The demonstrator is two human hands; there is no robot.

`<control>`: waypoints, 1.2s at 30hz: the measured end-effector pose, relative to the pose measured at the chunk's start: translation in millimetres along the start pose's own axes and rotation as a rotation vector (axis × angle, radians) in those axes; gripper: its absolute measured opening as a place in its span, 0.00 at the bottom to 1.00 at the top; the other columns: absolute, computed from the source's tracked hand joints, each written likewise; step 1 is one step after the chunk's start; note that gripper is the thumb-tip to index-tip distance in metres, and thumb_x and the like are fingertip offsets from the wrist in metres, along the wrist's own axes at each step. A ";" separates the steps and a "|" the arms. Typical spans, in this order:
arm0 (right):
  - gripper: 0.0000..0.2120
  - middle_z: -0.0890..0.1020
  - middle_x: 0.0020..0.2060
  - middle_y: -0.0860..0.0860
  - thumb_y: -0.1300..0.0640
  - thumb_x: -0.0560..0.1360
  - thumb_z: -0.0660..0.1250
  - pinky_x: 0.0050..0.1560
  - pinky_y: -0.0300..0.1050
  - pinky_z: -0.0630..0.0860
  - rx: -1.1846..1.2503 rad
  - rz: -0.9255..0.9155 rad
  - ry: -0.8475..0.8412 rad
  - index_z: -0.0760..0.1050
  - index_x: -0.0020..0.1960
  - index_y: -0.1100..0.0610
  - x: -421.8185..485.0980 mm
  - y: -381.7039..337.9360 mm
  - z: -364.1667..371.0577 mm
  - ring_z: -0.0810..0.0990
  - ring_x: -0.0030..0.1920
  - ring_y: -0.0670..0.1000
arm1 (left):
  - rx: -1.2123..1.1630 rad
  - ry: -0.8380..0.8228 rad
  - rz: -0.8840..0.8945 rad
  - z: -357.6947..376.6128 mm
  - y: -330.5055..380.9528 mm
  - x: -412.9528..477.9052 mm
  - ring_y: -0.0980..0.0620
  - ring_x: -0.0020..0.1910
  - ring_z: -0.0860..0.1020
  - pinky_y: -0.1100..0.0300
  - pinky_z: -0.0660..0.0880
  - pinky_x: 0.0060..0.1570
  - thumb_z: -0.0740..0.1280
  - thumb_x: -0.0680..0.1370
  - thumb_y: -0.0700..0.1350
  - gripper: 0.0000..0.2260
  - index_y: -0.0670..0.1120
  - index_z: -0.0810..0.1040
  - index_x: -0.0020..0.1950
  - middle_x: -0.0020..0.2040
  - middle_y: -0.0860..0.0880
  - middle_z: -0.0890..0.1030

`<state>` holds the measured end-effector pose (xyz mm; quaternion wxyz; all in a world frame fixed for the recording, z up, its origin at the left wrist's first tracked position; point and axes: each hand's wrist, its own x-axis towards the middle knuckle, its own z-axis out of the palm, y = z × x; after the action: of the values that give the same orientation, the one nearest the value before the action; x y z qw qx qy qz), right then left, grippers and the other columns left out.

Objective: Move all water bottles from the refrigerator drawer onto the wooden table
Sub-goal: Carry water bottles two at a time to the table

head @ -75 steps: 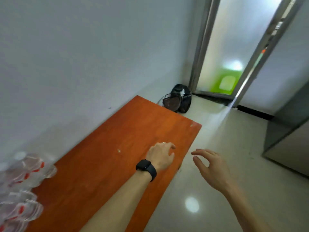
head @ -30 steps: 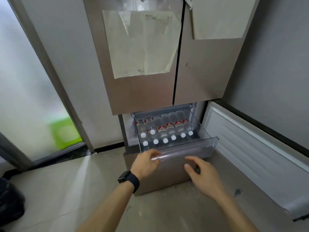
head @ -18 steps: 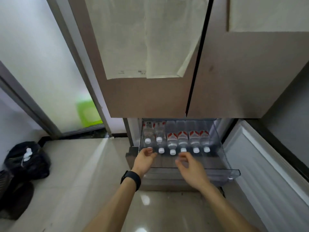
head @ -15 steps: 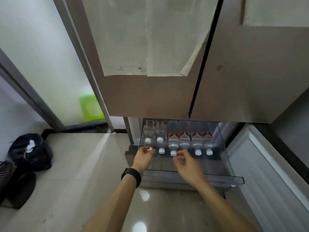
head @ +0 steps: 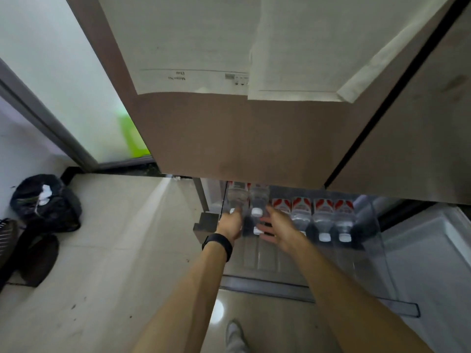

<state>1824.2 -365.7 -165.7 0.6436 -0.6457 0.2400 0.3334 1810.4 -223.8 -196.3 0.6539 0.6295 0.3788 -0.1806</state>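
Observation:
Several clear water bottles with red-and-white labels and white caps lie side by side in the clear refrigerator drawer [head: 331,293], which is pulled out below the fridge doors. My left hand [head: 230,224], with a black watch on the wrist, curls its fingers round the neck of the leftmost bottle [head: 237,198]. My right hand [head: 277,225] hovers with spread fingers over the third bottle [head: 281,206], next to the second bottle [head: 258,200]. Two more bottles [head: 322,215] lie untouched to the right. The wooden table is out of view.
The brown fridge doors [head: 242,138] with taped paper sheets hang right above the drawer. An opened lower door panel [head: 433,250] stands at the right. A black bag [head: 46,202] and dark items sit on the tiled floor at the left, by a frosted glass door [head: 63,72].
I turned from the table to the fridge and leaned in over the drawer. Both hands moved from the drawer's front rim onto the bottles, the left closing on the leftmost one.

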 end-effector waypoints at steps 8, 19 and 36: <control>0.13 0.81 0.48 0.57 0.50 0.81 0.64 0.46 0.48 0.80 0.148 0.021 0.072 0.75 0.57 0.59 9.2 -9.2 7.5 0.81 0.46 0.54 | 0.190 0.061 0.060 14.0 -2.6 5.9 0.38 0.56 0.80 0.51 0.77 0.53 0.60 0.77 0.66 0.33 0.39 0.74 0.67 0.59 0.38 0.81; 0.25 0.73 0.30 0.52 0.37 0.80 0.57 0.36 0.45 0.69 -0.297 -0.139 0.321 0.72 0.35 0.54 -88.7 38.1 -97.6 0.71 0.30 0.51 | 0.986 0.187 0.385 -5.8 14.1 -91.9 0.39 0.57 0.79 0.55 0.71 0.49 0.51 0.84 0.60 0.27 0.39 0.77 0.64 0.58 0.39 0.81; 0.17 0.84 0.42 0.56 0.42 0.78 0.59 0.34 0.44 0.74 -1.090 -0.547 0.614 0.72 0.52 0.56 -139.2 33.7 -131.8 0.82 0.40 0.57 | 1.592 0.130 0.770 34.1 21.4 -158.9 0.47 0.33 0.78 0.57 0.75 0.34 0.54 0.80 0.64 0.24 0.46 0.77 0.41 0.35 0.49 0.78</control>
<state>1723.1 -514.9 -92.1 0.1901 -0.9805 0.0376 0.0336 1731.9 -291.8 -69.5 0.0148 0.9906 -0.0608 -0.1218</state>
